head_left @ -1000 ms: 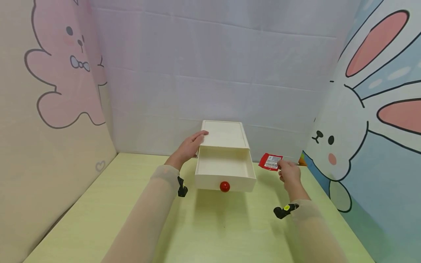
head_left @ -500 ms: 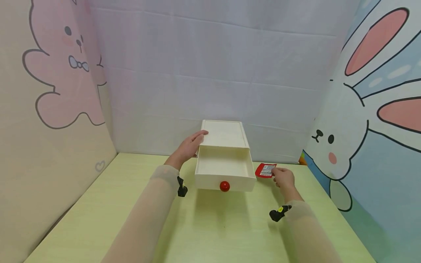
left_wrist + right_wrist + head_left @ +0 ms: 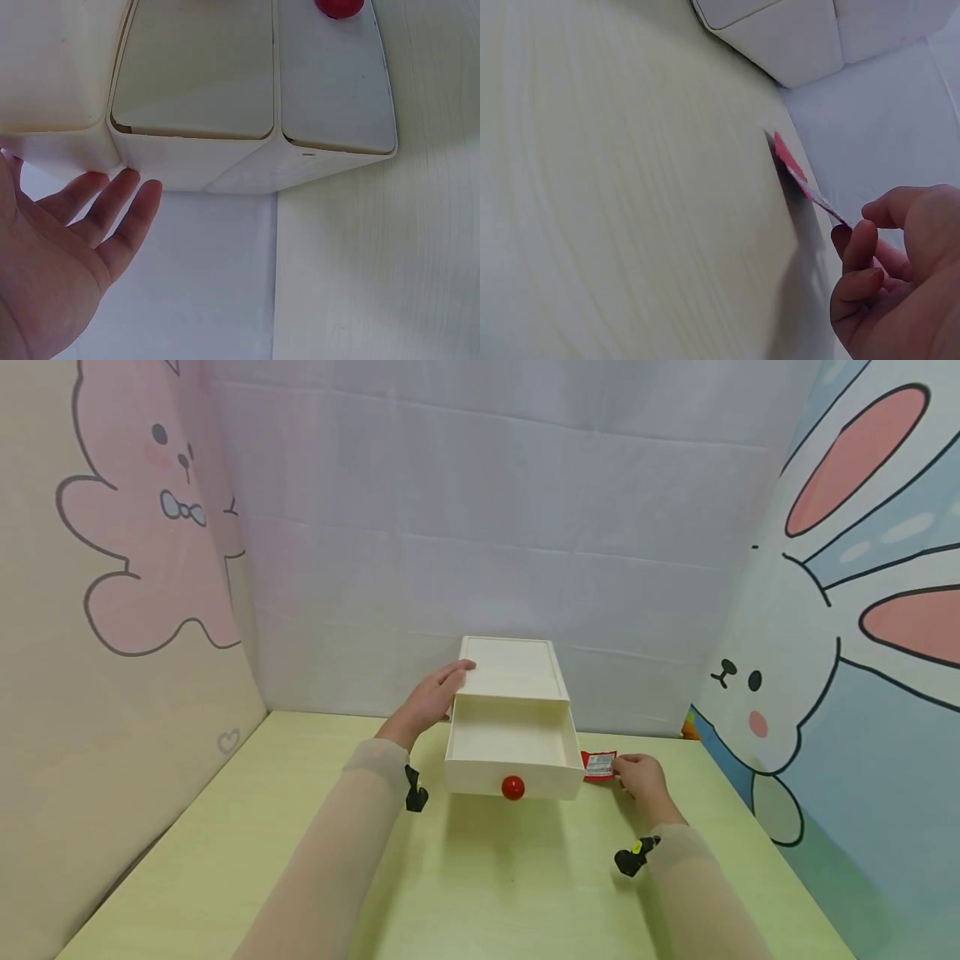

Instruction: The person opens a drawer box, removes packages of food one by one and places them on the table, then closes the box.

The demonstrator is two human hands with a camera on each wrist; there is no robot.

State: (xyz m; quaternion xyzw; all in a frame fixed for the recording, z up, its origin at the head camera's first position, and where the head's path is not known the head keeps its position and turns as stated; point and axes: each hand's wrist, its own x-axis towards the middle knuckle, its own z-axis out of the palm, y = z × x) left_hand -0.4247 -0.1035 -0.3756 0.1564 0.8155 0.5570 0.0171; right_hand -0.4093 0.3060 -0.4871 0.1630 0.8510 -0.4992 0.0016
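Right hand and its red packet have dropped lower and closer in since a second ago, shifting slightly left; left hand and cabinet look unchanged.

Right: thumb and fingertips pinch the packet by its near edge, other fingers curled. Packet is right of the white drawer cabinet, low over the pale wood-grain table, white printed label up. Head view has its left edge meeting the top drawer's outline (right wrist view shows a gap to the cabinet). Far corner sits close to its shadow; can't tell if it touches.

Left: open, fingers extended and slightly bent, gripping nothing; rests against the cabinet's upper left edge and side.

Top drawer is pulled out, red ball knob on its front. Middle drawer and bottom drawer are pushed in.

Surroundings: white cloth backdrop behind, cartoon rabbit panel at right, pink cartoon bear at left. Both wrists carry black mounts (right one has a yellow spot).
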